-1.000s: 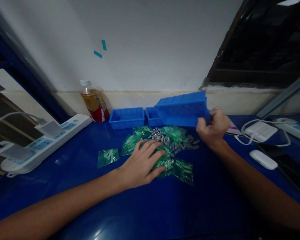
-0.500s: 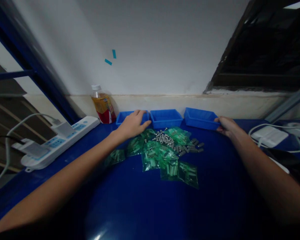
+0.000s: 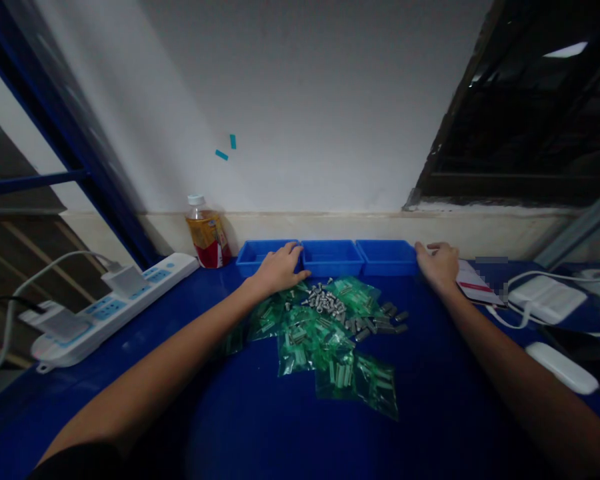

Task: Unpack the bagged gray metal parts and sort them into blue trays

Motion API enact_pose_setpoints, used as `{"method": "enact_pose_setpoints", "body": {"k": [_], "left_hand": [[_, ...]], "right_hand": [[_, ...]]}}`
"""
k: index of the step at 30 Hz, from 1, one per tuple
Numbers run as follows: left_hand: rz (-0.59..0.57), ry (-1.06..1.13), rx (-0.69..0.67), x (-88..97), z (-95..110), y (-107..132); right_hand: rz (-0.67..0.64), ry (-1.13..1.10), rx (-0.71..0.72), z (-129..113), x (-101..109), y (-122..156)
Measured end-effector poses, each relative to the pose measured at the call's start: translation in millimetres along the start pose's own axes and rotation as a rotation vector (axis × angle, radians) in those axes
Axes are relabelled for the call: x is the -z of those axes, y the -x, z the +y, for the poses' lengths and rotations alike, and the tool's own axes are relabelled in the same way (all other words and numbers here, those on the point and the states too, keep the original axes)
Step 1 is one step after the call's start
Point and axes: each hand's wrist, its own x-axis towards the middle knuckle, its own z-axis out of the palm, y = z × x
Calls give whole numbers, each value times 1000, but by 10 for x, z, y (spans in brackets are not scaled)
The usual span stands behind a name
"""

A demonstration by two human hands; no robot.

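Three blue plastic bins stand in a row against the wall: the left bin (image 3: pixel 245 267), the middle bin (image 3: pixel 333 269) and the right bin (image 3: pixel 387 268). My left hand (image 3: pixel 280 268) lies across the front of the left bin, fingertips near where it meets the middle bin, thumb spread away. At the outer end of the right bin is my right hand (image 3: pixel 439 263), fingers apart and nothing held. In front of the bins lie green-tinted plastic bags (image 3: pixel 300 333) of small parts. Among them are a pile of small metal screws (image 3: pixel 325 300) and loose grey cylinders (image 3: pixel 380 323).
On the left are a white power strip (image 3: pixel 115 310) with plugs and a drink bottle (image 3: pixel 207 233). To the right lie a red-striped white card or packet (image 3: pixel 474 283), a white adapter (image 3: pixel 547 298) with cable, and a white rounded device (image 3: pixel 561 368).
The right bin has swung from an angle into line and now meets the middle bin. My right hand has let go of its end and opened. The view has tilted upward.
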Motion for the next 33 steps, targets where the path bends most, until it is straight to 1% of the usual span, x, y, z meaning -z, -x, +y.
{"method": "enact_pose_setpoints", "body": {"k": [1, 2, 3, 4, 5, 6, 7, 9, 12, 15, 19, 25, 29, 31, 33], "left_hand": [[0, -7, -3, -7, -5, -21], [-8, -13, -12, -19, -10, -49], [-22, -19, -29, -33, -13, -80], [-35, -26, -50, -51, -15, -112], [-44, -37, -72, -68, -16, -142], [-44, -51, -91, -85, -17, -169], [-39, -67, -106, -98, -16, -189], [-23, -86, -124, -109, -15, -208], [-29, -82, -143, -85, -4, -193], [-47, -86, -149, -36, 28, -148], [-68, -91, -138, 15, 95, -48], [-71, -73, -106, 41, 173, 149], [-83, -33, -93, 63, 217, 234], [-48, -25, -85, 105, 256, 276], [40, -17, -106, 188, 299, 329]], "right_hand": [[57, 95, 144, -86, 8, 78], [68, 180, 305, -191, 4, 165], [1, 224, 469, -310, -13, 256], [-103, 238, 619, -430, -45, 346], [-190, 239, 734, -543, -90, 426], [-260, 237, 811, -637, -144, 493], [-312, 238, 853, -707, -201, 542], [-358, 239, 879, -769, -299, 591], [-355, 230, 879, -735, -348, 595], [-351, 224, 883, -693, -285, 615], [-374, 222, 877, -712, -165, 703], [-390, 205, 866, -724, -29, 847], [-410, 187, 865, -720, 23, 885], [-410, 151, 859, -724, 49, 896], [-362, 73, 849, -737, 98, 931]]}}
